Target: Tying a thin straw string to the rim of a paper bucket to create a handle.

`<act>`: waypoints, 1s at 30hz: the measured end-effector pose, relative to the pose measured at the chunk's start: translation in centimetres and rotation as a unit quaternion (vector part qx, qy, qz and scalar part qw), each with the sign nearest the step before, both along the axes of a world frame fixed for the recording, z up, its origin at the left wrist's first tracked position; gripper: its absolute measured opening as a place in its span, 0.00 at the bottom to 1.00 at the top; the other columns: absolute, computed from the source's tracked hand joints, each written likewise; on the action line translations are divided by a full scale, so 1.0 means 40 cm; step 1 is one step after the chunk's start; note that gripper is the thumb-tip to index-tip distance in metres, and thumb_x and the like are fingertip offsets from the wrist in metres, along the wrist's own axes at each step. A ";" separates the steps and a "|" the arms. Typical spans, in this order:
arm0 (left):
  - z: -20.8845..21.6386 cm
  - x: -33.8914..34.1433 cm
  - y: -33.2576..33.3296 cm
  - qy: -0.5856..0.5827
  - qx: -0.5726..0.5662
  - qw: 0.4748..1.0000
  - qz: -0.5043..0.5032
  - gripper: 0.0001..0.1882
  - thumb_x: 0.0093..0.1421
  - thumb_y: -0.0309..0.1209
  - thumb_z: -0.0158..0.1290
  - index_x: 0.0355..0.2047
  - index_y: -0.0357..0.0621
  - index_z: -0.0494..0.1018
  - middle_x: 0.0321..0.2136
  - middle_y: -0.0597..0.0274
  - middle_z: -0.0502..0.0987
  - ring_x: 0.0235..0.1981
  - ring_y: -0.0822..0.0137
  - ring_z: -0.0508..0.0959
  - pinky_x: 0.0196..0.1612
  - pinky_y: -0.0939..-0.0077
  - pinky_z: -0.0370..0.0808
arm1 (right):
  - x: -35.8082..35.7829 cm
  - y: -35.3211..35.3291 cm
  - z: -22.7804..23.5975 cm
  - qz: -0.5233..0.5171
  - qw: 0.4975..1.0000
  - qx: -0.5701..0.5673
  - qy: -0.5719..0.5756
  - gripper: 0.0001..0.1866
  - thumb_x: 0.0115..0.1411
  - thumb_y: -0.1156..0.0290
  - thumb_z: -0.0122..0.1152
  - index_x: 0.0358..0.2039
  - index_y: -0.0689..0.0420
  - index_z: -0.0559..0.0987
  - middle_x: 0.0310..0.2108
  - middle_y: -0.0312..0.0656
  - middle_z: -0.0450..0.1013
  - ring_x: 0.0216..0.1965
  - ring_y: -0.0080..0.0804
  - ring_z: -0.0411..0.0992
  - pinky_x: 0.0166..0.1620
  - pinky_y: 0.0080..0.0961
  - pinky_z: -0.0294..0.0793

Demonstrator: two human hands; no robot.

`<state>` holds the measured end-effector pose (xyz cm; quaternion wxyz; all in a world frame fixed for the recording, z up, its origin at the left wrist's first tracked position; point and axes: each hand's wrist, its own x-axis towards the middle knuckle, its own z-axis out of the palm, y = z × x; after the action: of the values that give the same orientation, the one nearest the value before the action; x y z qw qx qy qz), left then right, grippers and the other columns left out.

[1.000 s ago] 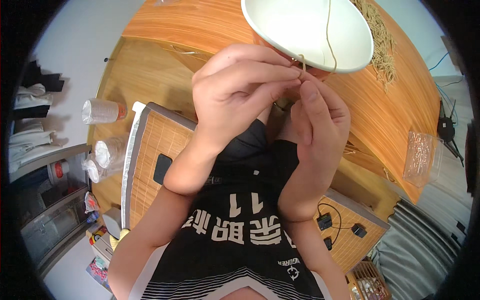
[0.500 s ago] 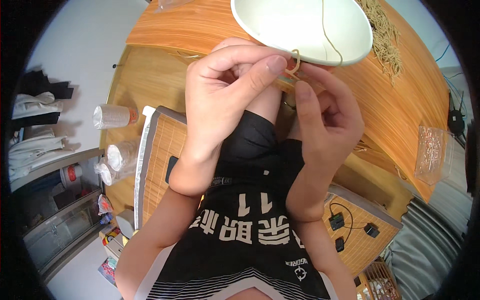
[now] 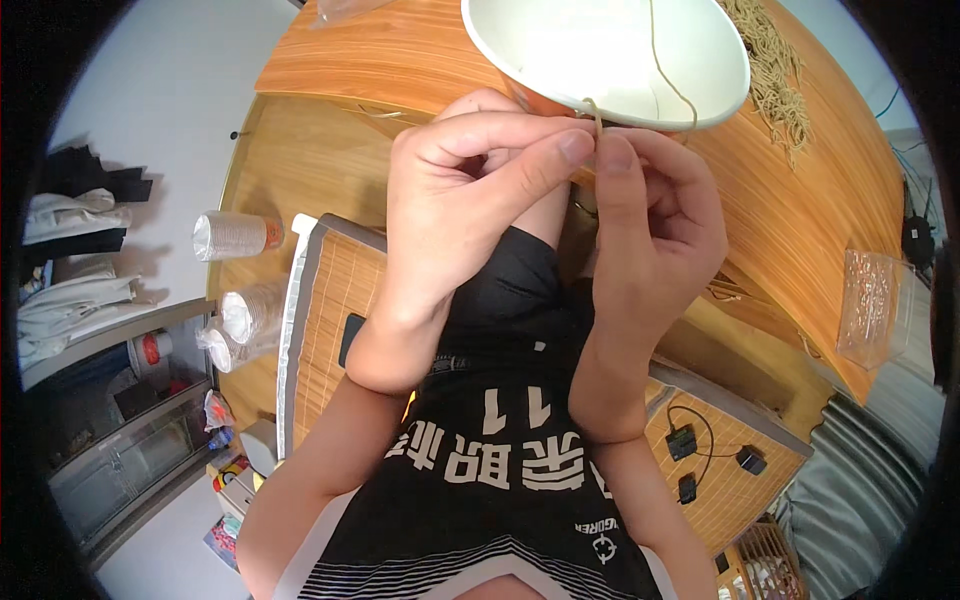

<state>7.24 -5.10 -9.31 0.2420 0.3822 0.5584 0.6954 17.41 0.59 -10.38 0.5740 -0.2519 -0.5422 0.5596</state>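
My left hand (image 3: 455,200) and my right hand (image 3: 655,215) meet just in front of a white-lined tub (image 3: 560,60). Between their fingertips is a thin tan cord (image 3: 598,112), with a small loop standing up by the tub's rim. Each hand pinches it between thumb and forefinger, and the pinched part is mostly hidden. Another stretch of tan cord (image 3: 662,70) runs down the tub's inner wall and over the near rim behind my right hand. Whether it is the same cord, I cannot tell.
A heap of tan cords (image 3: 775,85) lies on the wooden table (image 3: 400,55), right of the tub. A clear plastic box (image 3: 868,305) sits at the table's right edge. Stacked cups (image 3: 235,236) stand on the left, below the table. Black cabled devices (image 3: 685,445) rest on a bamboo mat.
My fingertips have come together, closing the gap between the hands. The right thumb now presses against its forefinger near the left thumb, and the cord's loop looks smaller.
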 end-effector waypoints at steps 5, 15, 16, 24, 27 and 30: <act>-0.012 -0.010 0.004 0.004 0.000 1.000 0.012 0.07 0.54 0.23 0.62 0.34 0.40 0.82 0.25 0.67 0.77 0.26 0.81 0.70 0.29 0.88 0.66 | 0.016 0.002 -0.003 0.036 0.994 -0.092 -0.049 0.07 0.56 0.77 0.65 0.36 0.63 0.79 0.16 0.25 0.67 0.18 0.06 0.59 0.21 0.07 0.52; -0.016 0.001 0.005 -0.062 0.007 0.998 -0.011 0.06 0.56 0.23 0.60 0.34 0.37 0.82 0.28 0.66 0.78 0.29 0.81 0.73 0.32 0.89 0.67 | 0.020 0.000 0.000 0.009 0.995 -0.014 -0.096 0.10 0.54 0.76 0.68 0.37 0.63 0.81 0.15 0.25 0.67 0.18 0.07 0.61 0.22 0.06 0.56; -0.017 0.000 0.005 -0.062 0.007 0.998 -0.011 0.06 0.56 0.23 0.60 0.34 0.37 0.82 0.28 0.66 0.78 0.29 0.81 0.73 0.32 0.89 0.67 | 0.022 0.000 -0.001 0.013 0.996 -0.023 -0.090 0.09 0.54 0.77 0.68 0.36 0.63 0.81 0.15 0.25 0.68 0.18 0.07 0.61 0.22 0.06 0.56; 0.013 0.031 0.010 -0.133 -0.049 0.990 0.020 0.03 0.55 0.20 0.60 0.31 0.35 0.78 0.18 0.75 0.72 0.18 0.88 0.65 0.21 0.93 0.59 | 0.026 -0.010 -0.026 -0.011 1.000 -0.005 -0.027 0.08 0.54 0.79 0.66 0.34 0.62 0.78 0.19 0.29 0.71 0.19 0.09 0.64 0.23 0.06 0.59; -0.013 0.034 0.011 -0.042 -0.007 0.998 0.044 0.04 0.54 0.20 0.61 0.30 0.35 0.78 0.16 0.77 0.69 0.17 0.89 0.63 0.19 0.93 0.56 | 0.037 -0.002 -0.034 0.017 0.999 -0.011 -0.033 0.08 0.55 0.79 0.65 0.35 0.62 0.75 0.20 0.30 0.71 0.20 0.09 0.64 0.24 0.06 0.60; -0.013 0.043 0.010 -0.054 0.009 0.997 0.045 0.04 0.53 0.21 0.62 0.29 0.36 0.78 0.16 0.77 0.68 0.16 0.89 0.63 0.19 0.92 0.56 | 0.037 0.000 -0.037 0.036 0.998 -0.042 -0.022 0.08 0.55 0.79 0.64 0.35 0.61 0.74 0.19 0.29 0.70 0.20 0.09 0.64 0.24 0.06 0.60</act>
<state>8.95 -4.68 -9.85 0.2374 0.3207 0.5546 0.7302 18.89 0.60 -11.85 0.5303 -0.2677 -0.5395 0.5967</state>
